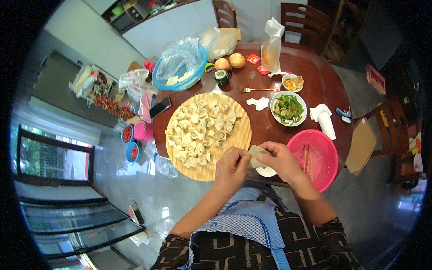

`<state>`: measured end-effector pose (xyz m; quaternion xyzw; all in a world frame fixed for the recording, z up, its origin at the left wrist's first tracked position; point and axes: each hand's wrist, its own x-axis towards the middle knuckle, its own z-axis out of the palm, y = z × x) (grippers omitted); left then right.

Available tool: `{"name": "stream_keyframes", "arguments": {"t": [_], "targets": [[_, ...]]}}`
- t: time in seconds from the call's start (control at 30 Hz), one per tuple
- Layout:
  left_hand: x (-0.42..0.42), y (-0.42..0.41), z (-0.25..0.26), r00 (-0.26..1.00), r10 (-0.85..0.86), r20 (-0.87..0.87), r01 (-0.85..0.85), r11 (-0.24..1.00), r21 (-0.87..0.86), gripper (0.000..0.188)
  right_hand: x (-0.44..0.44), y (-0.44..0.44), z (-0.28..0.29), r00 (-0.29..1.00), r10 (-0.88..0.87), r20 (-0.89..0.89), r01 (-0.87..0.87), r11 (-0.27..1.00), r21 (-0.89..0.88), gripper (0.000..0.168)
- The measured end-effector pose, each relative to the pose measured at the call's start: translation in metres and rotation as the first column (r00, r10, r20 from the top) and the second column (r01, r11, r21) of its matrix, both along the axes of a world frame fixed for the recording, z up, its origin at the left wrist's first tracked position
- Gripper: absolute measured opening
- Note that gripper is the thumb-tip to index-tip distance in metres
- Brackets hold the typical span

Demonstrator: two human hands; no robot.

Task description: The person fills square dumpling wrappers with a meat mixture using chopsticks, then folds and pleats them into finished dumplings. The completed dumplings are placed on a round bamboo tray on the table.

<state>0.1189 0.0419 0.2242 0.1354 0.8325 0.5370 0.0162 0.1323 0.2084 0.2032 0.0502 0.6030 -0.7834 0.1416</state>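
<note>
My left hand [233,167] pinches the left edge of a pale dough wrapper [258,156]. The same wrapper is gripped on its right by my right hand [280,160], whose thumb lies over it. Both hands are above the table's near edge. Partly hidden beneath them is a small white dish [266,172]. To the left, many folded wontons [199,128] cover much of a round slatted mat [243,131]. A pink basin [325,158] with chopsticks [306,158] in it stands just right of my right hand.
A bowl of cooked greens [288,108], a fork [260,90] and a paper roll [326,125] lie beyond my hands. Farther left are a black phone [160,108], a dark-lidded jar [221,77] and a blue basin [204,55] holding plastic film and wrappers. Chairs surround the dark red table [317,72].
</note>
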Motion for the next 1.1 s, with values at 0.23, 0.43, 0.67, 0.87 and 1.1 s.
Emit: {"name": "stream_keyframes", "arguments": {"t": [0.23,0.43,0.67,0.87,1.1], "targets": [[0.003,0.012,-0.013,0.905,-0.031,0.424,-0.18,0.876,0.448,0.012,0.014,0.011,-0.004,0.997,-0.059,-0.059,0.065,0.993,0.095,0.016],[-0.003,0.003,-0.016,0.877,-0.201,0.436,0.035,0.933,0.358,0.015,0.015,0.018,-0.005,0.991,-0.014,-0.13,0.046,0.967,0.251,0.011],[-0.001,0.021,-0.006,0.826,-0.194,0.529,-0.151,0.829,0.539,0.014,0.012,0.02,-0.011,0.997,-0.053,-0.056,0.059,0.993,0.107,0.012],[-0.007,0.007,-0.017,0.813,-0.226,0.536,-0.033,0.903,0.429,0.016,0.007,0.016,-0.008,0.999,-0.031,0.023,0.031,1.0,-0.002,0.01],[-0.006,0.02,-0.024,0.744,-0.151,0.651,-0.295,0.8,0.523,0.014,0.003,0.017,-0.019,0.998,-0.056,-0.027,0.058,0.995,0.077,0.012]]}}
